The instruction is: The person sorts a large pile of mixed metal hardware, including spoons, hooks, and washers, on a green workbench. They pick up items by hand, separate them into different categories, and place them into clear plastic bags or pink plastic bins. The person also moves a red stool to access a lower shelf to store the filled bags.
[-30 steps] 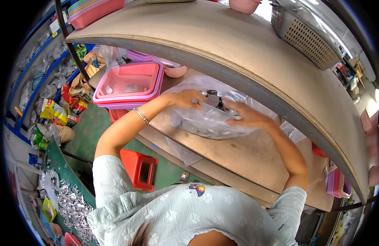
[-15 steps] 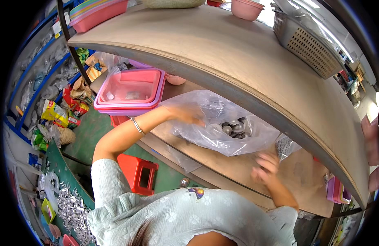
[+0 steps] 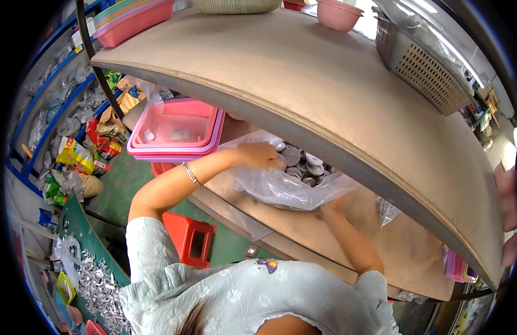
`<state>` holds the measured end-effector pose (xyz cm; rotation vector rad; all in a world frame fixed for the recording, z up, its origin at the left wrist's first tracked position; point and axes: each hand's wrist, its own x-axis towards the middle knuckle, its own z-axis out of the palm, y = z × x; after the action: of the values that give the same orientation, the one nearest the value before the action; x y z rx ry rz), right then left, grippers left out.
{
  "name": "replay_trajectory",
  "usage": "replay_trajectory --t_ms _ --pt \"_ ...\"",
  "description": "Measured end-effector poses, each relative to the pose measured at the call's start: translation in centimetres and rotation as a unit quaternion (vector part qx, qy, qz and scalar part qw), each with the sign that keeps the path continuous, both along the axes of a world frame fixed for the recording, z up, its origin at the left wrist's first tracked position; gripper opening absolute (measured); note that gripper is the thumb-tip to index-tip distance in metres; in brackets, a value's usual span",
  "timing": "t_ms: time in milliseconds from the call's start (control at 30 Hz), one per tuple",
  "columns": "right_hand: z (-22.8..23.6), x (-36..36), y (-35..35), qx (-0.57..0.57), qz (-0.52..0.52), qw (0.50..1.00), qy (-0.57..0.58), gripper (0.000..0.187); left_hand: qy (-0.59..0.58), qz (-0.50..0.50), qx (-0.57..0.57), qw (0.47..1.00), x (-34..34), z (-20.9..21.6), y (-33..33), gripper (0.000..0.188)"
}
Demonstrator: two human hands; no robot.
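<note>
A clear plastic bag [image 3: 278, 190] lies wide-mouthed on the lower shelf, full of round grey metal discs or knobs [image 3: 294, 159]; their exact kind I cannot make out. My left hand [image 3: 259, 154], with a silver bangle on its wrist, is closed at the bag's left rim, its fingers curled over the plastic beside the metal pieces. Against the bag's near right side rests my right hand [image 3: 332, 205]. Its fingers are mostly hidden by the plastic and blurred.
Nested pink and purple trays [image 3: 177, 128] stand left of the bag. The upper shelf [image 3: 269, 50] overhangs it, carrying a grey basket [image 3: 426, 67] and a pink bowl [image 3: 339, 15]. A smaller bag of metal parts [image 3: 387, 210] lies right. Below is a red stool [image 3: 188, 240].
My right hand has moved left and in to the bag's side. My left hand has closed at the rim, and the bag's mouth is wider, showing more metal pieces.
</note>
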<state>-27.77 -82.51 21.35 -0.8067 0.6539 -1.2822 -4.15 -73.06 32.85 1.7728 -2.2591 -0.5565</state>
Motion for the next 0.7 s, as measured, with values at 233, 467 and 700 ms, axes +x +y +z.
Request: replay_trajectory --t_ms 233,467,700 --pt "0.2 2.0 -2.2 -0.017 -0.014 1.0 0.002 0.034 -0.03 0.032 0.11 0.993 0.1 0.7 -0.5 0.044" --pt "0.7 3.8 -5.0 -0.037 0.003 0.999 0.032 0.033 0.06 -0.014 0.049 0.997 -0.3 0.2 -0.3 0.041" --pt "1.1 6.1 -7.5 -0.059 0.01 0.996 0.066 0.034 0.062 0.009 0.026 0.998 -1.7 0.9 -0.3 0.041"
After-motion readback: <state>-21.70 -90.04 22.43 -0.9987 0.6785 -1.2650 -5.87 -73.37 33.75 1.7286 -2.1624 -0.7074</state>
